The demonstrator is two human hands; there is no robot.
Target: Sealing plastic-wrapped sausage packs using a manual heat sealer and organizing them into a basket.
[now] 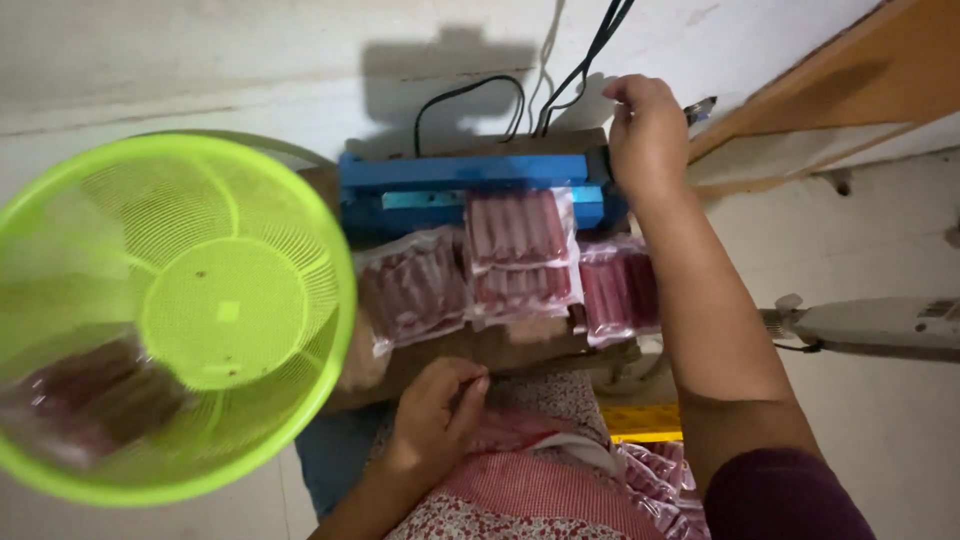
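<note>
**A:** In the head view, where are the two hands?

**B:** The right hand (645, 130) is in the upper middle of the frame, at the right end of the blue sealing machine (470, 185). Its fingers are curled in over that end, knuckles up; whether they grip a part of the machine I cannot tell. The left hand (435, 415) is low in the centre, fingers bent together and pinching the edge of a clear bag of red sausages (515, 428) on the lap.

**A:** And the bags at the machine?

**B:** Three lie just below the blue bar. The middle pack (520, 255) has its upper edge tucked under the bar. A left pack (412, 288) lies tilted beside it, touching it, and a right pack (620, 288) sits by the right forearm. All rest on a brown board (500, 350).

**A:** What fills the left of the frame?

**B:** A lime-green mesh basket (180, 310), close to the camera and blurred, with one more sausage pack (90, 400) in its lower left part.

**A:** Anything else?

**B:** Black cables (560, 85) run up the white wall from behind the machine. More clear bags (655, 475) lie at lower right by the lap, and a white device (880, 325) lies at the right edge.
</note>
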